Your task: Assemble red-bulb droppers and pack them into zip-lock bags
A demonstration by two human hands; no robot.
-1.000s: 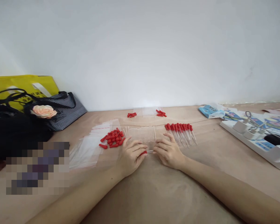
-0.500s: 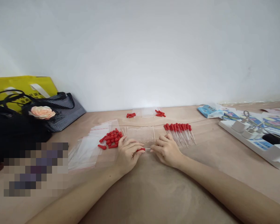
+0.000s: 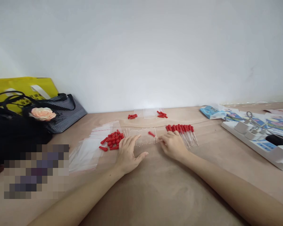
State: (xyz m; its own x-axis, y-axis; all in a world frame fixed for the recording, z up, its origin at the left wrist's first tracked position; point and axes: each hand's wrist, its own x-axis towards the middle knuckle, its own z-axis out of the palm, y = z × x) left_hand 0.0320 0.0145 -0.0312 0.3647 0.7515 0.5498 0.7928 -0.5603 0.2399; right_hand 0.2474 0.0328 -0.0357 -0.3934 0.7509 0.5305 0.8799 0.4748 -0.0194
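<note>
My right hand (image 3: 173,144) pinches the glass tube of a dropper, whose red rubber bulb (image 3: 151,134) points up and to the left over a row of bare glass tubes (image 3: 141,138). Palm down, my left hand (image 3: 128,155) holds nothing; its thumb and fingers are apart near the left end of that row. Beside it lies a pile of loose red rubber bulbs (image 3: 113,139). Just beyond my right hand, droppers with red bulbs (image 3: 181,128) lie fanned out together. Most of the held tube is hidden by my fingers.
Clear zip bags (image 3: 89,147) lie left of the bulb pile. Further back are small groups of red bulbs (image 3: 162,114) and more tubes (image 3: 149,114). A power strip (image 3: 257,142) with chargers and a blue packet (image 3: 212,112) are on the right; bags (image 3: 61,113) stand left.
My left hand has let go of the red bulb and its fingers have spread. My right hand has moved slightly right and away from me, turning the dropper so its bulb points up-left.
</note>
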